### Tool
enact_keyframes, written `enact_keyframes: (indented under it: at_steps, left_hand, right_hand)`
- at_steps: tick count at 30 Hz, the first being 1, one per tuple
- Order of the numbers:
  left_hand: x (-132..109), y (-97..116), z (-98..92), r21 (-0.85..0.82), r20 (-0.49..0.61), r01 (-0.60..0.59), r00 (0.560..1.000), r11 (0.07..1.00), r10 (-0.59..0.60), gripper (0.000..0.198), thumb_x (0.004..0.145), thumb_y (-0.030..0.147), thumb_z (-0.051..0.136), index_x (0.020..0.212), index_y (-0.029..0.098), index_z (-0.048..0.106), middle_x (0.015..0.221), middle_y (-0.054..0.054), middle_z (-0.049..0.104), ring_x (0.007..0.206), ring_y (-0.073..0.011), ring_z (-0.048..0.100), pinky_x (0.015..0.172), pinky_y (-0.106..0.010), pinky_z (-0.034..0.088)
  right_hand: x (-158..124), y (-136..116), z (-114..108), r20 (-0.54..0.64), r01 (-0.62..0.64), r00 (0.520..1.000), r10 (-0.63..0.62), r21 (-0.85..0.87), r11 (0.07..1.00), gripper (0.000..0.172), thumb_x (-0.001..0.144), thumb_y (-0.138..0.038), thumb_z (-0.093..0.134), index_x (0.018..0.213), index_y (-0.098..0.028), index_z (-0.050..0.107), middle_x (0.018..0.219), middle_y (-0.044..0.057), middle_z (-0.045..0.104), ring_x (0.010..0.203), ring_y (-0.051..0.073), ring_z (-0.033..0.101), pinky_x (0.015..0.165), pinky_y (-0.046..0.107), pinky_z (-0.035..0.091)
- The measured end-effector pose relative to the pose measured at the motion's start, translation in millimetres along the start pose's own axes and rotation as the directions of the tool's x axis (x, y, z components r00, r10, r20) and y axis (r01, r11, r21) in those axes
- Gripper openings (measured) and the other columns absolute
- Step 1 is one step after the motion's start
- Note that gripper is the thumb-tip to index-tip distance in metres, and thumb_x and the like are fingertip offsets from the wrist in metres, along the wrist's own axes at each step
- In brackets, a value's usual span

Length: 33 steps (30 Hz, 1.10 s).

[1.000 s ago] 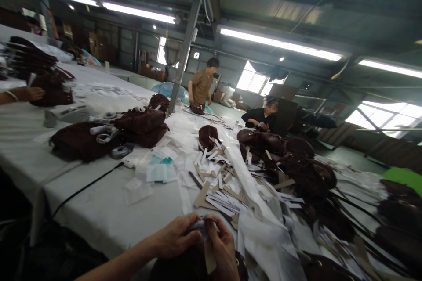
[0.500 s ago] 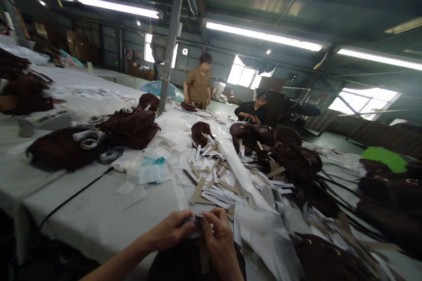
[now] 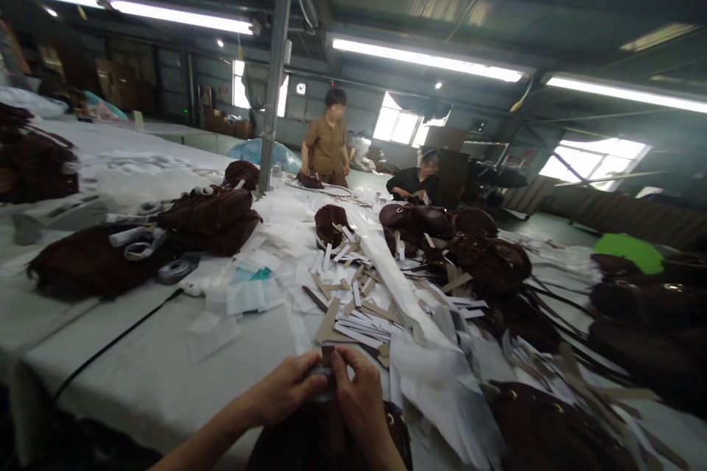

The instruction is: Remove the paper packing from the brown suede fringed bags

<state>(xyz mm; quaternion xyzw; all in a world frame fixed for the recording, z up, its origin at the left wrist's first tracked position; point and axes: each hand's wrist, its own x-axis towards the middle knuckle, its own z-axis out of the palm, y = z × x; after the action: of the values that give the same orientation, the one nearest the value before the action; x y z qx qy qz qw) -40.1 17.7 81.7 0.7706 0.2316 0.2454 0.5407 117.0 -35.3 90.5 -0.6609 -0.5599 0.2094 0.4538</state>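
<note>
My left hand [image 3: 287, 390] and my right hand [image 3: 359, 394] meet at the near edge of the white table [image 3: 155, 368]. Both pinch a small grey piece [image 3: 327, 375] with a brown strip standing up between the fingers. Under my hands lies a dark brown bag [image 3: 325, 441], partly hidden by my wrists. Just beyond my fingers is a heap of brown and white card strips [image 3: 364, 313].
Dark brown bags [image 3: 475, 250] pile up on the right and more [image 3: 204, 213] on the left, with tape rolls [image 3: 174, 270] and a black cord [image 3: 115, 342]. A steel post [image 3: 273, 73] rises mid-table. Two other people [image 3: 325, 143] work at the far end.
The view has swung slightly right and up, so the table contents shifted left. My hands stay together on the small piece, a little higher in the frame; the brown strip now stands upright.
</note>
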Motion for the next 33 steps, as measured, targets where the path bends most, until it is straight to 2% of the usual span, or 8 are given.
enact_keyframes:
  at_steps: [7, 11, 15, 18, 20, 26, 30, 33]
  left_hand:
    - [2.4, 1.8, -3.9, 0.02, 0.017, 0.047, 0.999, 0.999, -0.047, 0.034, 0.087, 0.044, 0.05, 0.1, 0.015, 0.062, 0.089, -0.002, 0.064, 0.08, -0.0179, 0.053, 0.076, -0.027, 0.042]
    - [2.8, -3.6, -6.2, -0.202, -0.013, 0.107, 0.994, 0.974, -0.112, 0.044, 0.084, 0.054, 0.051, 0.098, 0.013, 0.061, 0.084, -0.002, 0.06, 0.074, -0.0159, 0.051, 0.07, -0.025, 0.041]
    - [5.6, -8.3, -5.9, -0.369, 0.006, 0.164, 0.985, 0.915, -0.174, 0.045, 0.082, 0.056, 0.055, 0.094, 0.013, 0.058, 0.077, 0.001, 0.054, 0.067, -0.0121, 0.045, 0.063, -0.023, 0.037]
    - [8.2, -9.0, -5.3, -0.344, 0.018, 0.151, 0.988, 0.927, -0.155, 0.044, 0.081, 0.057, 0.055, 0.089, 0.014, 0.057, 0.074, 0.002, 0.05, 0.066, -0.0113, 0.042, 0.062, -0.022, 0.036]
    - [8.8, -6.7, -5.6, -0.266, 0.002, 0.121, 0.992, 0.956, -0.125, 0.042, 0.083, 0.056, 0.053, 0.086, 0.014, 0.057, 0.073, 0.003, 0.049, 0.066, -0.0112, 0.041, 0.062, -0.021, 0.036]
    - [7.3, 10.0, -5.2, -0.048, 0.007, 0.022, 1.0, 0.999, -0.022, 0.031, 0.086, 0.043, 0.052, 0.09, 0.014, 0.063, 0.075, 0.002, 0.057, 0.069, -0.0131, 0.047, 0.064, -0.021, 0.037]
    - [7.6, 19.1, -1.7, -0.096, 0.048, -0.014, 0.999, 0.995, 0.018, 0.031, 0.086, 0.04, 0.052, 0.096, 0.014, 0.067, 0.08, 0.0, 0.062, 0.072, -0.014, 0.05, 0.067, -0.022, 0.04]
    - [6.4, 23.4, 0.4, -0.153, 0.068, -0.033, 0.997, 0.988, 0.044, 0.033, 0.086, 0.04, 0.052, 0.103, 0.016, 0.067, 0.086, -0.002, 0.065, 0.075, -0.0152, 0.052, 0.071, -0.023, 0.041]
  right_hand:
    - [1.6, 12.1, 4.8, -0.035, -0.066, 0.997, 0.075, 0.221, 0.973, 0.031, 0.086, -0.04, 0.051, 0.09, -0.017, 0.071, 0.087, 0.009, 0.075, 0.083, 0.025, 0.068, 0.078, 0.035, 0.052]
    - [-8.3, 33.8, -9.7, -0.133, 0.171, 0.977, -0.165, 0.038, 0.985, 0.034, 0.09, -0.025, 0.042, 0.12, -0.02, 0.059, 0.114, 0.01, 0.068, 0.105, 0.023, 0.063, 0.09, 0.038, 0.05]
    - [-25.7, 47.7, -23.5, 0.068, 0.579, 0.796, -0.601, -0.373, 0.725, 0.04, 0.084, -0.012, 0.052, 0.119, -0.029, 0.06, 0.129, 0.008, 0.058, 0.114, 0.025, 0.056, 0.092, 0.042, 0.049]
    - [-32.2, 40.2, -25.8, 0.153, 0.711, 0.684, -0.713, -0.358, 0.605, 0.035, 0.084, -0.009, 0.051, 0.108, -0.03, 0.066, 0.115, 0.006, 0.066, 0.098, 0.021, 0.062, 0.082, 0.036, 0.052]
    - [-31.7, 31.0, -24.3, 0.085, 0.684, 0.713, -0.696, -0.304, 0.663, 0.029, 0.085, -0.01, 0.051, 0.101, -0.028, 0.068, 0.108, 0.005, 0.068, 0.094, 0.02, 0.062, 0.079, 0.033, 0.053]
    - [-22.1, 19.3, -17.1, -0.036, 0.391, 0.916, -0.4, -0.155, 0.907, 0.018, 0.086, -0.024, 0.055, 0.091, -0.029, 0.073, 0.113, 0.006, 0.066, 0.091, 0.021, 0.063, 0.078, 0.034, 0.053]
    - [-19.4, 18.7, -15.5, -0.034, 0.238, 0.971, -0.237, 0.026, 0.971, 0.018, 0.083, -0.028, 0.058, 0.089, -0.027, 0.075, 0.105, 0.007, 0.071, 0.099, 0.025, 0.064, 0.089, 0.039, 0.05]
    - [-18.5, 10.5, -17.9, 0.016, 0.078, 0.996, -0.083, 0.207, 0.975, 0.017, 0.08, -0.032, 0.063, 0.086, -0.024, 0.076, 0.094, 0.007, 0.074, 0.09, 0.025, 0.067, 0.084, 0.037, 0.052]
